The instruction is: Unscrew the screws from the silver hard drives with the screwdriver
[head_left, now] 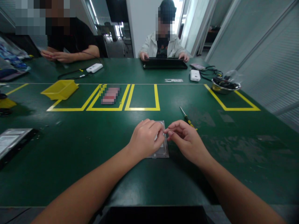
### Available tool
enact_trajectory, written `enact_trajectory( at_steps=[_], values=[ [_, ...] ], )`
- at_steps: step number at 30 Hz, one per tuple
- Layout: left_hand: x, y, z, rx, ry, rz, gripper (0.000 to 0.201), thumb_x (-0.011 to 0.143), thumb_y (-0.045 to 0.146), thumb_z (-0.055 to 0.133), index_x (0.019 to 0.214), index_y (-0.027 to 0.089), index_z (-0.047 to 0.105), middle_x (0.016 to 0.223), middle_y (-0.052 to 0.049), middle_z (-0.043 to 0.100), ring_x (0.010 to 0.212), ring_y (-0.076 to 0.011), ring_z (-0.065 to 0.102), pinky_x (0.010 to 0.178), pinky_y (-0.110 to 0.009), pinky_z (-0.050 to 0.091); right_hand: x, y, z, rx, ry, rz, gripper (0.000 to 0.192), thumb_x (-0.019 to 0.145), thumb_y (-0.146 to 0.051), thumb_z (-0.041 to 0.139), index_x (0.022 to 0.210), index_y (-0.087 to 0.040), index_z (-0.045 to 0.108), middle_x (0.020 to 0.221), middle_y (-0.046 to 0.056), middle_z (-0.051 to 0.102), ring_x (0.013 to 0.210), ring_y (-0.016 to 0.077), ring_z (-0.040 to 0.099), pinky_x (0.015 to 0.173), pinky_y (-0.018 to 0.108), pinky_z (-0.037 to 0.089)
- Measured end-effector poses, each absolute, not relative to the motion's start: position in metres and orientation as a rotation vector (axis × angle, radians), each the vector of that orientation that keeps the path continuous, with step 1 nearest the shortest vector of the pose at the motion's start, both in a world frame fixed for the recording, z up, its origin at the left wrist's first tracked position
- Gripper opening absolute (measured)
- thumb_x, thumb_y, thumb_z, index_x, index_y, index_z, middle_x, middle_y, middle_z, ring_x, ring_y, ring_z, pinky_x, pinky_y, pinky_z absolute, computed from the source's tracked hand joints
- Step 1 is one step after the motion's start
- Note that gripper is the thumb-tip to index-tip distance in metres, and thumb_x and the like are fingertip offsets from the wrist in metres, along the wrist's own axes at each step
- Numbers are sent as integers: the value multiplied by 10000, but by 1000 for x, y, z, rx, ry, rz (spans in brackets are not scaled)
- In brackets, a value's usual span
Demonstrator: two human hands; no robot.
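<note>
A silver hard drive (163,151) lies flat on the green table in front of me, its upper left part covered by my left hand. My left hand (147,137) rests over it, thumb and fingertips pressed together near its right edge. Just right of the drive, my right hand (187,138) has its fingers curled and thumb drawn in, with the fingertips almost meeting those of the left. Whatever either pinch holds is too small or hidden to make out. A screwdriver (187,118) with a yellow and black handle lies beyond my right hand, tip pointing away.
A larger drive-like unit (14,141) lies at the left. Farther back are a yellow bin (61,89), a blurred pink item (111,95) and a metal bowl (225,85) of dark parts. Two people sit opposite; one holds a black panel (165,63).
</note>
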State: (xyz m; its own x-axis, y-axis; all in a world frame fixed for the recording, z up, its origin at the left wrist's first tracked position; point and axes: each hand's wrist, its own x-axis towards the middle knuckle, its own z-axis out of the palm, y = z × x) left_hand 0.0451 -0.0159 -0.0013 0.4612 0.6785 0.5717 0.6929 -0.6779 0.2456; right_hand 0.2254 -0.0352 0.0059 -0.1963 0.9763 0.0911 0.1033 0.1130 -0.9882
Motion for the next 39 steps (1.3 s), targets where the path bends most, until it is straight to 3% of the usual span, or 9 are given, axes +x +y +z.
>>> enact_trajectory(
  at_steps=[8,13,19,24,39],
  values=[
    [41,-13,-1,-2775,-1439,-1186,61,818,176,524,763,165,549,699,-1,568,663,-145,524,643,-286,385,231,-33,8,-1325,-1889,865,63,895,-231,570,912,-193,618,778,0,642,700,138,590,648,290,450],
    [41,-11,0,-2830,-1522,-1343,55,775,153,574,722,161,589,637,29,587,592,-107,537,600,-246,393,236,-34,8,-1497,-2172,606,118,892,-233,579,968,-186,656,907,42,662,827,177,596,734,320,446],
    [38,-9,2,-2880,-1514,-1451,74,731,102,594,748,157,639,650,43,624,590,-87,566,607,-220,426,239,-32,9,-1543,-2296,692,378,849,-271,664,1209,-168,619,1041,69,659,907,202,594,803,338,461],
    [36,-8,1,-2915,-1470,-1446,104,758,108,603,801,161,681,687,32,667,617,-97,600,615,-220,440,239,-32,9,-1458,-2351,851,630,857,-291,667,1438,-154,468,1060,74,672,867,187,588,787,330,465],
    [35,-5,0,-2984,-1440,-1355,102,854,146,593,886,165,688,764,14,705,689,-116,646,633,-238,451,240,-26,0,-1395,-2283,960,665,847,-274,675,1467,-151,465,964,65,630,819,186,553,758,336,451]
  ],
)
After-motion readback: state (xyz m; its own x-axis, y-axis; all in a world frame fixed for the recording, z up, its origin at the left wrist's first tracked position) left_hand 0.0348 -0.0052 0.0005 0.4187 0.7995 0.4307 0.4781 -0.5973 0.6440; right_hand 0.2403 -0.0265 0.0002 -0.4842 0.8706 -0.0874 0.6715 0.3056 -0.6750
